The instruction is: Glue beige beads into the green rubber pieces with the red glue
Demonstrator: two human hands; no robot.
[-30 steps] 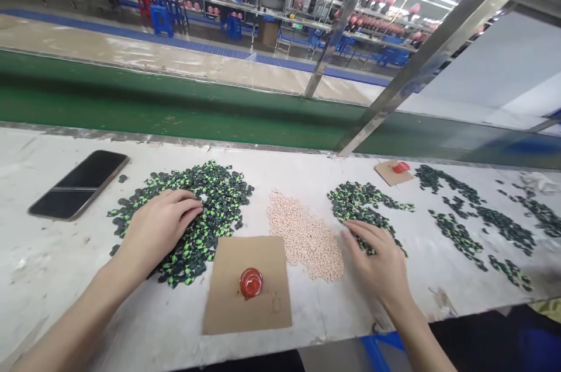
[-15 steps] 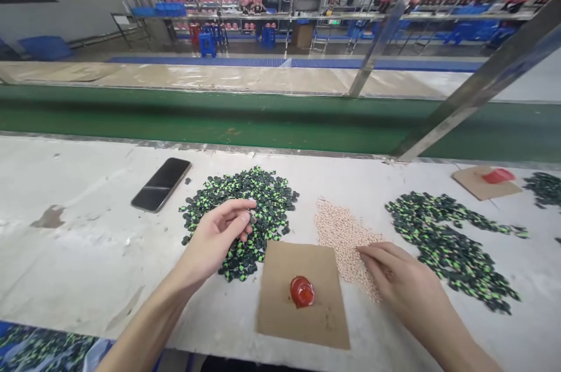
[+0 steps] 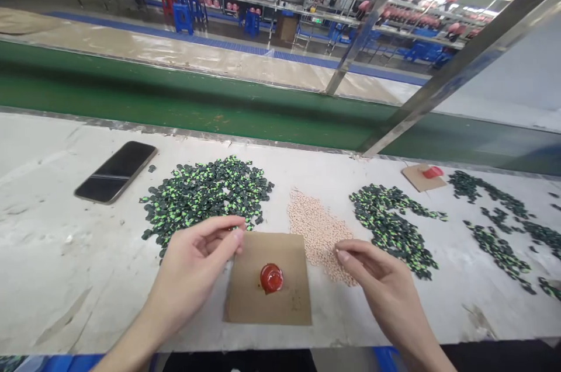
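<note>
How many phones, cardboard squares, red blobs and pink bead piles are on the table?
Phones: 1
Cardboard squares: 2
Red blobs: 2
Pink bead piles: 1
Total: 6

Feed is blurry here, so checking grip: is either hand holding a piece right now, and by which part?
Cannot tell for sure. The left hand has its fingertips pinched together beside the cardboard square, and the right hand is pinched over the beige pellets; any piece is hidden.
</note>
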